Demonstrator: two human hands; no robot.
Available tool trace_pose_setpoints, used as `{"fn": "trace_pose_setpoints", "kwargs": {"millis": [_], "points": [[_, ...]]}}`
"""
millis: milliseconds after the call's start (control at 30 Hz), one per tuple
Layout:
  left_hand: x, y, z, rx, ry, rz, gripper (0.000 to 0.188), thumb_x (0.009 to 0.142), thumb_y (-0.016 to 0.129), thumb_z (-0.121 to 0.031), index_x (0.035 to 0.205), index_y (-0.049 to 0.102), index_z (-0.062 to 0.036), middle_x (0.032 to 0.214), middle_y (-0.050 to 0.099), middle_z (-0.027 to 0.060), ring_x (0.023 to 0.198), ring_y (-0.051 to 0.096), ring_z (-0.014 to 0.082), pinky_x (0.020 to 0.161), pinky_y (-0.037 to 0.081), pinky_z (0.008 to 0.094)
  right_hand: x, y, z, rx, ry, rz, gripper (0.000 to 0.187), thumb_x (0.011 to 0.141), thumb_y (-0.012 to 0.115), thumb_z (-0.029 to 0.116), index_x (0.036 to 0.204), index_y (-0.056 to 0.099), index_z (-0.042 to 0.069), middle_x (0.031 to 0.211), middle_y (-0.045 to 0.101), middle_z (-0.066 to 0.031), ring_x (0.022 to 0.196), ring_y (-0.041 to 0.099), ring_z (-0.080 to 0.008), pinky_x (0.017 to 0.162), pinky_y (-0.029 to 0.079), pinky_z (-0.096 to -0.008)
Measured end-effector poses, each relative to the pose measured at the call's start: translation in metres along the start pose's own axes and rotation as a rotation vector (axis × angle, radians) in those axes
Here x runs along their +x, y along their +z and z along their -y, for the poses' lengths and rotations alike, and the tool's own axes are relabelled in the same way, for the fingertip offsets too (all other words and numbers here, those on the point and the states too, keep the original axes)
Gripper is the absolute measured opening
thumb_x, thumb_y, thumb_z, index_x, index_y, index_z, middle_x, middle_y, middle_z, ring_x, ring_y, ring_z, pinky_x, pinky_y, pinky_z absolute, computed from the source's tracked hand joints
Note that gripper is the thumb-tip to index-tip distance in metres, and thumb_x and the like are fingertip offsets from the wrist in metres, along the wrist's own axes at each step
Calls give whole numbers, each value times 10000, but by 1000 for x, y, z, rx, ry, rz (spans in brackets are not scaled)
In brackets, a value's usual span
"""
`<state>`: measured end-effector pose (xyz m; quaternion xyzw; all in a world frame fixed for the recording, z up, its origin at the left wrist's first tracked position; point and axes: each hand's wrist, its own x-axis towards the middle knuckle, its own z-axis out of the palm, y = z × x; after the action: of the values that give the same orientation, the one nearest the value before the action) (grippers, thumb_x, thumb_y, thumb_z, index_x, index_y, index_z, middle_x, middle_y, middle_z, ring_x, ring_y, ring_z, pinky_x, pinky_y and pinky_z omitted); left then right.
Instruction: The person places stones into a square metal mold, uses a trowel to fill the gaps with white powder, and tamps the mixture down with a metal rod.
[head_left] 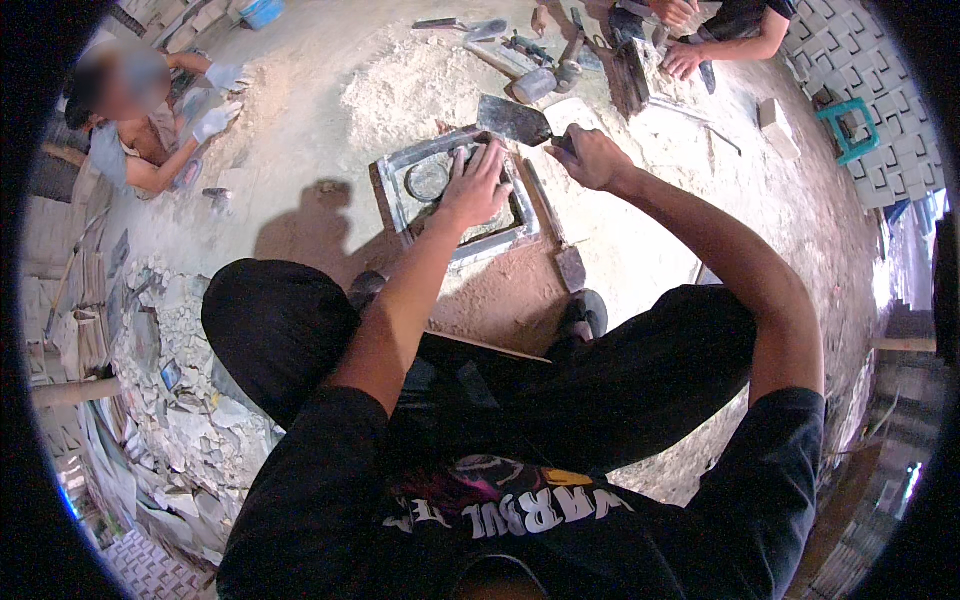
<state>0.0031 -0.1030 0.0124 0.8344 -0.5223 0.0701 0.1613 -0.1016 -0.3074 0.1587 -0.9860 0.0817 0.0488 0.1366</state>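
Note:
In front of me a square grey frame (389, 200) lies on the dusty floor, with a dark round ring shape (411, 184) inside it. My left hand (477, 188) rests over the frame's right half, fingers stretched out and partly covering what is inside. At the frame's far right corner, my right hand (592, 158) is wrapped around the handle of a trowel (512, 118). The trowel's flat, dusty blade points left, over or just past the frame's far edge. Whether the blade touches the frame I cannot tell.
Pale powder (405, 90) is heaped beyond the frame. A flat-bladed tool (570, 268) lies right of it; a mallet (534, 86) and several tools lie farther off. One co-worker's gloved hand (212, 122) is far left, another's bare hand (684, 60) far right. A teal stool (853, 130) stands right.

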Motion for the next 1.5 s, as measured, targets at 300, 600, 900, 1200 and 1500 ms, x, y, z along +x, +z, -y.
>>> {"fn": "trace_pose_setpoints", "kwargs": {"millis": [300,600,900,1200,1500], "points": [[-34,-10,45,32,-331,-150,622,943,446,-353,1450,278,-34,1519,269,141,1410,239,284,1141,137,519,20,10,8,58,-30,-59,558,922,475,500,957,543,-53,889,629,-299,886,616,-452,785,478,-521],[-56,-20,57,-41,-317,-100,577,937,447,-344,1417,353,-38,1497,304,153,1410,226,288,1147,120,530,49,21,47,146,-125,-38,533,904,532,439,918,545,-94,839,629,-311,837,634,-452,763,503,-493],[-46,-29,-5,-23,-199,-15,723,930,458,-434,1420,266,62,1504,242,230,1416,202,329,1140,94,553,108,38,28,311,115,-199,493,914,555,347,1159,460,-69,876,646,-283,854,638,-436,767,509,-479],[10,22,-59,-247,334,13,721,920,432,-523,1358,399,49,1454,340,224,1384,266,344,1149,133,518,105,43,2,352,129,-237,474,935,518,410,1042,535,-52,867,640,-294,875,626,-457,766,494,-489],[62,11,7,89,-125,51,660,980,318,-422,1454,227,27,1531,231,161,1436,159,276,1173,52,463,85,46,-9,303,129,-214,463,946,511,399,1010,533,-59,867,641,-296,863,637,-442,768,502,-488]]}}
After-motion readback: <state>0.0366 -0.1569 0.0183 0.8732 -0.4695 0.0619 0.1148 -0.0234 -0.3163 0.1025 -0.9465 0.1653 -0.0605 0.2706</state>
